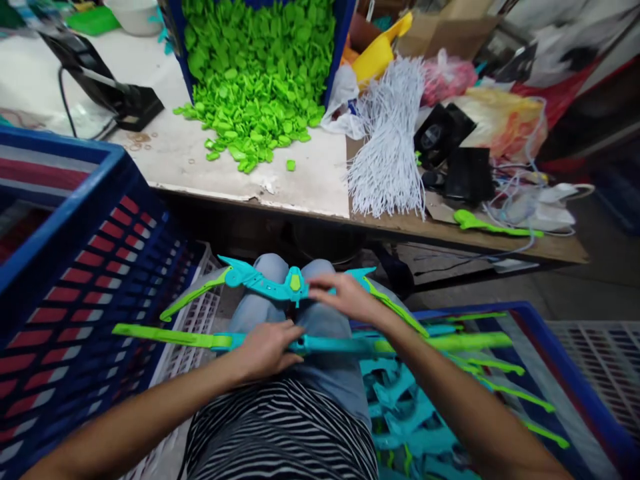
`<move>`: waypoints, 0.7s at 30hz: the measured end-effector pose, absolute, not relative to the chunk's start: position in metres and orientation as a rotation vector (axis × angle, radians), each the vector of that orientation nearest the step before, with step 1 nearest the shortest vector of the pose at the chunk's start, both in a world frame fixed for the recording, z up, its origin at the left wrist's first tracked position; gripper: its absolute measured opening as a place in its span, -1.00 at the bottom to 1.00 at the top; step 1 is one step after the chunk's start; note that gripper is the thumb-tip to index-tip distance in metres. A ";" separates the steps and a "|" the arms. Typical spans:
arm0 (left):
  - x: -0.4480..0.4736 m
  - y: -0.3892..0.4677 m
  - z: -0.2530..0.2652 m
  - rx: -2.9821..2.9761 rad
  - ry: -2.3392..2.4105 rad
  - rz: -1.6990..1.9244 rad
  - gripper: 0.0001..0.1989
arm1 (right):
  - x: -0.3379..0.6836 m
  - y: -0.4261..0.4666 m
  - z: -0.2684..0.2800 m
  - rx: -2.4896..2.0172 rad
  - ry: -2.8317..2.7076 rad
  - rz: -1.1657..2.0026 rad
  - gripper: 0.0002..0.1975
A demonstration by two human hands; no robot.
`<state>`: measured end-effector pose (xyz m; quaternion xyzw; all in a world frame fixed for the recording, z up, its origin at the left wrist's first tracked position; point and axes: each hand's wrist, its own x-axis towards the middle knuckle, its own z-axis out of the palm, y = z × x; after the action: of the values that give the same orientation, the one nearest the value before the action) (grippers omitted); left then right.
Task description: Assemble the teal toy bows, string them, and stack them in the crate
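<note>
Two turquoise toy bows with lime-green limbs lie one before the other over my lap. The nearer toy bow (340, 345) runs straight across my thighs, seen edge-on. My left hand (270, 348) is closed around it near the middle, fingers curled over the top. Across my knees rests the farther toy bow (263, 285), its front up, with a lime-green insert (295, 283) at its centre. My right hand (345, 295) grips it just right of that insert; the hand and forearm cover part of its right half.
A blue bin (341, 57) spills small green plastic pieces (260, 100) over the worktable (310, 180). White cords (390, 147) and a green part (495, 227) lie to the right. Blue crates flank me: a tall one (110, 173) left, another (575, 373) right holding several bows.
</note>
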<state>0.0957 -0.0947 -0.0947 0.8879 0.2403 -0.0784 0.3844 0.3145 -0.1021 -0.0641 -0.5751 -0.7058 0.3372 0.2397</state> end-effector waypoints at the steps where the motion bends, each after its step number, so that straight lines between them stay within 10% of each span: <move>1: 0.092 -0.100 -0.094 2.368 0.614 -0.169 -0.61 | 0.319 -0.074 -0.055 -1.632 -1.899 0.741 -0.77; 9: 0.077 -0.118 -0.132 2.418 0.688 -0.186 -0.13 | 0.316 0.135 -0.039 -2.013 -1.850 -0.008 -0.67; 21: 0.092 -0.103 -0.114 2.261 0.755 -0.365 -0.32 | 0.364 0.145 -0.033 -2.146 -1.929 0.238 -0.69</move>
<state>0.0917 -0.1033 -0.1141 0.8758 0.2925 -0.1415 0.3570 0.3638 0.1447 -0.0330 -0.7356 -0.6612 0.0817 0.1225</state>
